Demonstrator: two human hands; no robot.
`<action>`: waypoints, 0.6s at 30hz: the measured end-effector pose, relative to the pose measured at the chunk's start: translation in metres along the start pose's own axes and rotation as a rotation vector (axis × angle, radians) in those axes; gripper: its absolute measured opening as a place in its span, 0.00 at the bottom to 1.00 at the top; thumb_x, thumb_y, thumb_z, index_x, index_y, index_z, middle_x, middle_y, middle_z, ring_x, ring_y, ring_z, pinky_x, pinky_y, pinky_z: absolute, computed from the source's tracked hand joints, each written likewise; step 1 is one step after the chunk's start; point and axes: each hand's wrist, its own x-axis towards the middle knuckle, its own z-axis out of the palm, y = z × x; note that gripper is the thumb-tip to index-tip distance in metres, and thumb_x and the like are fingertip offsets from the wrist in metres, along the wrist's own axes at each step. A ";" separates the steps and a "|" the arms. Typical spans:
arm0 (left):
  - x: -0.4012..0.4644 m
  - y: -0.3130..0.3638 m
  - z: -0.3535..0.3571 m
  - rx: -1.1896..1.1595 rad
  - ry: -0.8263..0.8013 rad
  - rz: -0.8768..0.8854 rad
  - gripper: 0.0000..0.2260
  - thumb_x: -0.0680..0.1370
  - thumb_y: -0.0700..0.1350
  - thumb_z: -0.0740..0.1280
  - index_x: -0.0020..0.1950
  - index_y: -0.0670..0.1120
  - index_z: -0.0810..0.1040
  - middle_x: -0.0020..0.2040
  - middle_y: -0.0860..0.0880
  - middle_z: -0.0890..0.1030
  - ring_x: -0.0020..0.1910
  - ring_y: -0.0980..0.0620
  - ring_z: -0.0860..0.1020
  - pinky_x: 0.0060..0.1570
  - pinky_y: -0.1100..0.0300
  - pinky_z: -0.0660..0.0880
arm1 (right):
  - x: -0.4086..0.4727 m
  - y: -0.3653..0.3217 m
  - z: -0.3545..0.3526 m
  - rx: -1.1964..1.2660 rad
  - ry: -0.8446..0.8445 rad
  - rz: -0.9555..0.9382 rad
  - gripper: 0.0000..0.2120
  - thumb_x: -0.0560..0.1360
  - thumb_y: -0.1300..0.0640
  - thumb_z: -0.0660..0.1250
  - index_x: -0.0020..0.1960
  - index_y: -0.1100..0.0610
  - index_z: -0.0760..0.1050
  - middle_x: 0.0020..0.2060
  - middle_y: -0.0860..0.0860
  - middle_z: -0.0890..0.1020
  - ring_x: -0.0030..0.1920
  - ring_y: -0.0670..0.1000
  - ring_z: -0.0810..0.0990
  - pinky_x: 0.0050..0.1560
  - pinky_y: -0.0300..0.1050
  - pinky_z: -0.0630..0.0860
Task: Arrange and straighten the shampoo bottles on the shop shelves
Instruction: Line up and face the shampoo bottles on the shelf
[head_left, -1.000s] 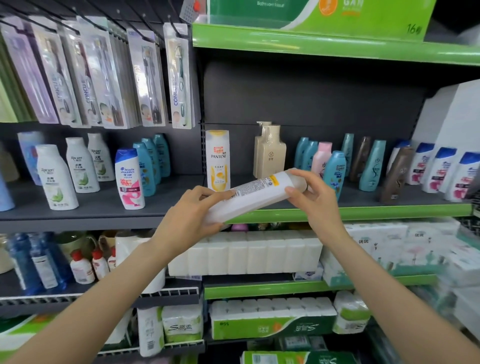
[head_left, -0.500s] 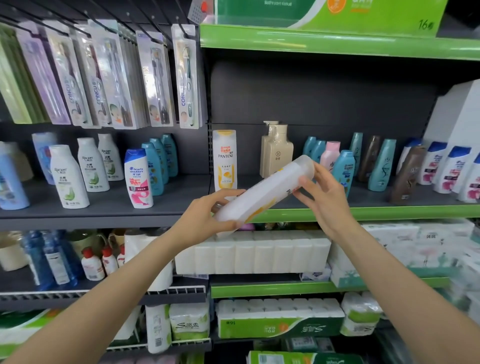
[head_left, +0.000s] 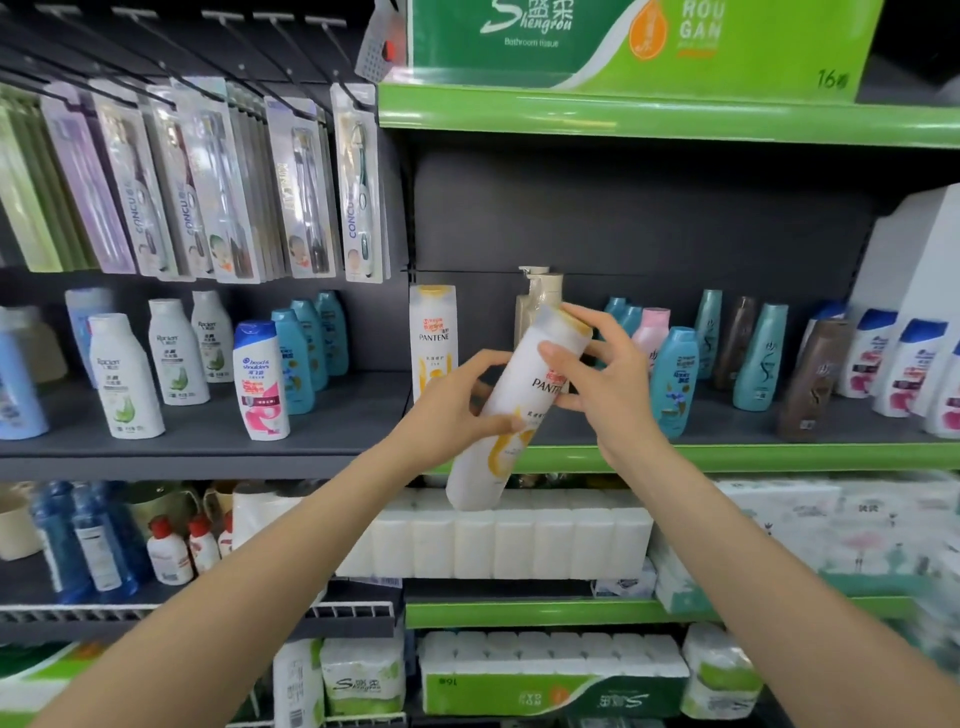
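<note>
Now both hands, left and right, hold the tilted bottle; better stand it upright, label forward, beside its twin.

Glossy white plastic shampoo bottle

On the green-edged shelf, bare board lies open between the upright Pantene bottle at its left end and the teal bottle. The beige pump bottle blocks the back of that gap. Right of it, bottles crowd the shelf. The grey shelf has open room right of the blue bottles.
</note>
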 end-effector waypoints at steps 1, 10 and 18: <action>0.004 0.000 0.002 -0.023 0.012 -0.005 0.25 0.72 0.44 0.73 0.65 0.55 0.68 0.42 0.62 0.76 0.41 0.69 0.77 0.40 0.74 0.74 | 0.005 0.000 -0.001 -0.035 -0.004 -0.013 0.17 0.72 0.61 0.71 0.56 0.44 0.74 0.55 0.51 0.79 0.53 0.51 0.80 0.42 0.51 0.83; 0.044 -0.018 -0.008 -0.213 -0.048 -0.124 0.22 0.74 0.43 0.70 0.65 0.54 0.67 0.45 0.52 0.80 0.43 0.57 0.80 0.41 0.65 0.79 | 0.055 0.019 0.002 -0.136 -0.101 -0.084 0.19 0.71 0.59 0.72 0.58 0.42 0.75 0.54 0.50 0.80 0.53 0.54 0.80 0.45 0.51 0.82; 0.102 -0.064 -0.088 0.484 0.388 0.149 0.14 0.75 0.44 0.69 0.60 0.50 0.76 0.56 0.51 0.76 0.58 0.53 0.71 0.53 0.67 0.62 | 0.120 0.052 0.033 -0.327 0.017 -0.167 0.19 0.70 0.58 0.73 0.58 0.45 0.75 0.53 0.46 0.80 0.54 0.50 0.79 0.50 0.49 0.80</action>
